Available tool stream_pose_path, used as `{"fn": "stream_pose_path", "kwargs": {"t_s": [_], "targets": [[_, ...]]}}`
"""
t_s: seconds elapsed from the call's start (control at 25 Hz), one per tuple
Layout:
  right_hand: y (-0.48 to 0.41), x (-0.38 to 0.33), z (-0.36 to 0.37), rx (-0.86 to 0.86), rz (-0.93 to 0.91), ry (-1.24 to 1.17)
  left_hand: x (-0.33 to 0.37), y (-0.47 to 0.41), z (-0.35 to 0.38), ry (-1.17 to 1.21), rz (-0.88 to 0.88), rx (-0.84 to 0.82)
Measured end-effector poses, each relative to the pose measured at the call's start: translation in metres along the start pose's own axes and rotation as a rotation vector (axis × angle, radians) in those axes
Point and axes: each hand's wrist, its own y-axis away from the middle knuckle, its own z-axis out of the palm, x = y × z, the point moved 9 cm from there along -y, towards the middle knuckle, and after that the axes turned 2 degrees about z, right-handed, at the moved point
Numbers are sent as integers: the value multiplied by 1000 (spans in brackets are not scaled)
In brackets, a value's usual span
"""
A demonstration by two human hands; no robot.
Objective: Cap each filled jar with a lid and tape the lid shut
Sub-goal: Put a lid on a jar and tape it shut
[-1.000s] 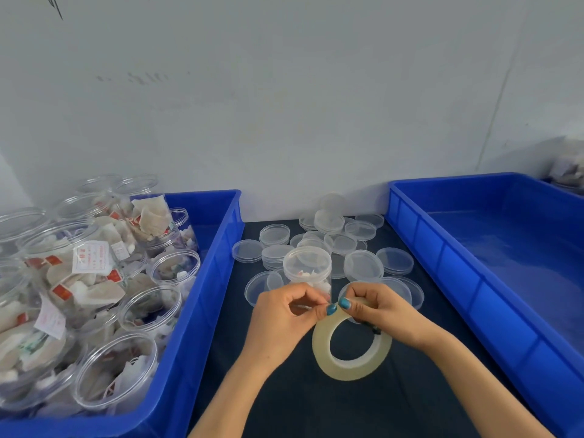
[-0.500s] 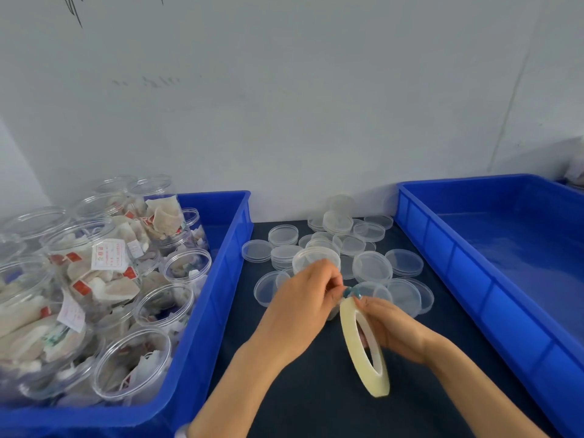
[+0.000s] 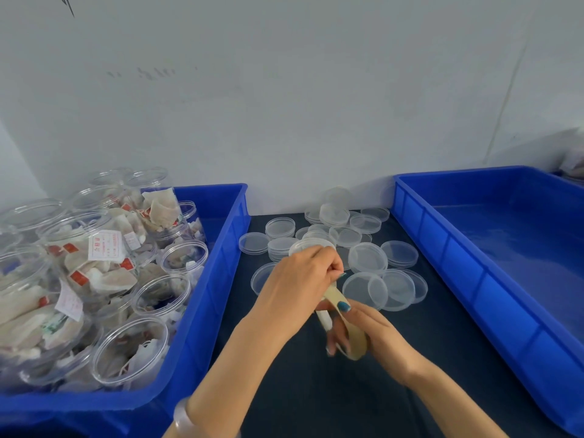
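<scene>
— Jars (image 3: 126,352): we see them heaped in the blue bin (image 3: 218,279) at the left. They are clear round plastic, the front ones open-mouthed, stuffed with pale sachets and red-and-white labels. What does it all stand on?

— The bin sits on a dark, matte tabletop (image 3: 284,406) against a plain pale wall (image 3: 284,105). Moving right, we find the lids (image 3: 368,257), shallow translucent discs, scattered and stacked toward the back of the table.

— And the hands?

— They are just in front of the lids. Our left hand (image 3: 298,289) has its fingers curled together, pinching at the top of the tape roll (image 3: 355,338), though the tips are blurred. One lid rim shows just above the knuckles, and we cannot tell what is under it.

— The right hand (image 3: 379,331)?

— It grips the roll, a thin yellowish ring seen edge-on. The thumb presses on the outside and the fingers go through the hole.

— Farther right?

— A second blue bin (image 3: 458,279), glossy, with ribbed walls and a smooth floor.
</scene>
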Motion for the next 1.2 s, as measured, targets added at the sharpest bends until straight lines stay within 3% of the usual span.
{"fn": "stream_pose_path", "kwargs": {"t_s": [0.12, 0.28, 0.36, 0.56, 0.76, 0.96, 1.2], "targets": [[0, -2, -10, 107, 3, 79, -3, 12, -6, -14, 27, 83], [5, -13, -45, 447, 84, 870, -6, 38, -11, 172, -69, 247], [10, -22, -63, 600, 88, 1152, -14, 51, -21, 284, -132, 379], [9, -55, -84, 806, -252, 1307, -74, 84, -22, 508, -416, 686], [-4, -49, -96, 924, -158, 1312, -96, 94, 15, 568, -553, 714], [-19, -52, -94, 955, -216, 1332, -114, 89, 25, 566, -581, 721], [-48, -43, -103, 847, -138, 1396, -129, 66, 40, 510, -629, 629]]}}
